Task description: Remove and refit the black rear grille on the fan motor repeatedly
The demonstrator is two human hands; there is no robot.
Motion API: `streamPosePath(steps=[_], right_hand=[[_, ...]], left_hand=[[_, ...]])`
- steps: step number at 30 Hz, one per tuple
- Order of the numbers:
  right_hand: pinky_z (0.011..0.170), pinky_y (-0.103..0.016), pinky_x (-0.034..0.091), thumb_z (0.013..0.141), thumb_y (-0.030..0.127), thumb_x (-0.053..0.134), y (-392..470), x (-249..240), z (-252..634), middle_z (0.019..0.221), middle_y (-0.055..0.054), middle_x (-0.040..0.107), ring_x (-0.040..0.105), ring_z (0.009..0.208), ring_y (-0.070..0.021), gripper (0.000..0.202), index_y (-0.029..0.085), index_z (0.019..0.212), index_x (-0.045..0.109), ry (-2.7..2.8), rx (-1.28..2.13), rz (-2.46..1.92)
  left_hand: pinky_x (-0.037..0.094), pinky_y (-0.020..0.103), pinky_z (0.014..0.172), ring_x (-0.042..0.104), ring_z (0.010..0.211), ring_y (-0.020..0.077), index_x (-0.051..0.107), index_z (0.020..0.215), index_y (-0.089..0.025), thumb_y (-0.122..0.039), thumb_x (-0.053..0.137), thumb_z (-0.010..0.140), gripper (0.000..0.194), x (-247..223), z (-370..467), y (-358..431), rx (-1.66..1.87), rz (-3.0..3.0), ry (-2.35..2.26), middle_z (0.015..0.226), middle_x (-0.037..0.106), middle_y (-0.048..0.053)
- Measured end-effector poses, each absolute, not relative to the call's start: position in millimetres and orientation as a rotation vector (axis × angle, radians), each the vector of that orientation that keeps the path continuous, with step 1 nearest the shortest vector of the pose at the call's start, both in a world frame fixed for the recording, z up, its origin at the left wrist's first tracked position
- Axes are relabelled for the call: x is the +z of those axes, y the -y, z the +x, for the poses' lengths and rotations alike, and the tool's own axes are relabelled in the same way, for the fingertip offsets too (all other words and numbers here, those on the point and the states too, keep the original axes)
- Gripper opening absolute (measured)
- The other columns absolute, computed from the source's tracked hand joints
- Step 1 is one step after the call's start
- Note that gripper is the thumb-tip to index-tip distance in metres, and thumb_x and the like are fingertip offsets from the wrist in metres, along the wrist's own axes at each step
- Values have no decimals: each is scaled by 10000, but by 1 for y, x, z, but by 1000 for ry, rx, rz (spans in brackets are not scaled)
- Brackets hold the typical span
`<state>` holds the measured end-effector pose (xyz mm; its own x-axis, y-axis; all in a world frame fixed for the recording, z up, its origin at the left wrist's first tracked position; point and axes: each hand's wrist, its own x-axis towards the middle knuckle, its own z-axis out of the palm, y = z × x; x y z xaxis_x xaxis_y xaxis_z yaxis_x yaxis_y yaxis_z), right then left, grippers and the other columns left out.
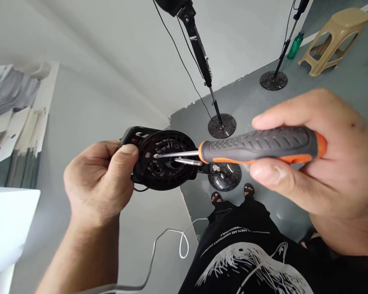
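My left hand (pixel 99 177) grips the handle side of a black fan motor housing (pixel 167 175), thumb on top and fingers behind it. The housing has a round slotted face with a metal shaft (pixel 188 161) sticking out of its middle. In my right hand (pixel 334 175) is a screwdriver (pixel 257 145) with a grey and orange handle, held between thumb and fingers. Its metal shank reaches left across the slotted face, and the tip lies over the left part of it. Whether a screw sits under the tip I cannot make out.
Black stands with round bases (pixel 222 126) rise from the grey floor (pixel 251 106), one below the housing. A beige stool (pixel 340 36) and a green bottle (pixel 295 45) are at upper right. A white cable (pixel 155 245) loops below my left hand. Grey fabric (pixel 12 92) hangs at left.
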<state>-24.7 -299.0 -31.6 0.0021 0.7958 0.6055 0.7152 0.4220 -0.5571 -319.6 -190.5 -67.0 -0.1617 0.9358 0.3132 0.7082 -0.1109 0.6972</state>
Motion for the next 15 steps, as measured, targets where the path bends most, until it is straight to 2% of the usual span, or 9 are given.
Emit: streamPosePath(steps=[1,3,5,6,7,9,12,14,15], right_hand=[[517,-229,533,1025,434,709,300,-28,-27,966,33,719,654,772,-108,196,258,1083,645,1749,143,-1304],[687,-216,627,1018,320,680,299,-19,-29,900,60,728,733,870,-109,75,267,1047,636,1785,214,-1212],[894,-230,660,935,220,682,295,-10,-29,928,58,750,772,1051,-140,90,275,987,633,1837,224,-1112],[937,-234,659,891,185,689,293,-7,-28,981,52,764,771,1103,-152,132,277,969,637,1858,219,-1091],[925,-227,664,863,158,699,292,-6,-26,1029,50,773,773,1100,-152,171,277,971,640,1881,215,-1081],[804,-195,667,872,141,725,289,-9,-22,1018,58,780,779,965,-121,206,269,1006,634,1936,231,-1105],[592,-183,608,999,271,701,290,-22,-18,782,73,699,684,674,-83,111,250,1015,593,1908,233,-1137],[541,-210,593,1046,427,658,294,-31,-17,861,36,697,676,688,-103,209,240,1112,591,1840,235,-1181],[603,-235,640,1029,496,670,297,-34,-17,1003,-2,721,727,819,-143,332,235,1220,592,1818,246,-1222]], left_hand=[[392,282,465,515,511,140,679,603,-198,-543,667,613,344,-68,-322,189,1156,1821,-1863,535,598,15],[393,287,470,522,521,141,699,625,-192,-542,680,604,352,-69,-324,188,1169,1813,-1847,553,616,18],[408,298,487,535,533,151,719,657,-192,-529,690,598,343,-68,-325,189,1158,1770,-1868,543,603,10],[418,306,496,539,536,161,721,662,-196,-522,692,590,335,-67,-324,190,1146,1743,-1884,517,573,1],[425,314,504,541,539,172,718,661,-202,-518,692,580,327,-66,-322,191,1137,1720,-1897,492,540,-9],[431,328,523,545,550,185,706,656,-213,-514,690,573,312,-63,-320,194,1125,1691,-1899,474,513,-16],[444,336,560,561,579,179,708,664,-211,-493,700,608,287,-63,-321,196,1154,1698,-1858,543,590,0],[447,338,569,573,588,172,719,667,-202,-474,712,631,274,-67,-325,194,1186,1712,-1840,591,636,9],[439,337,562,570,582,169,719,661,-199,-469,718,637,271,-70,-328,193,1208,1725,-1831,599,644,12]])
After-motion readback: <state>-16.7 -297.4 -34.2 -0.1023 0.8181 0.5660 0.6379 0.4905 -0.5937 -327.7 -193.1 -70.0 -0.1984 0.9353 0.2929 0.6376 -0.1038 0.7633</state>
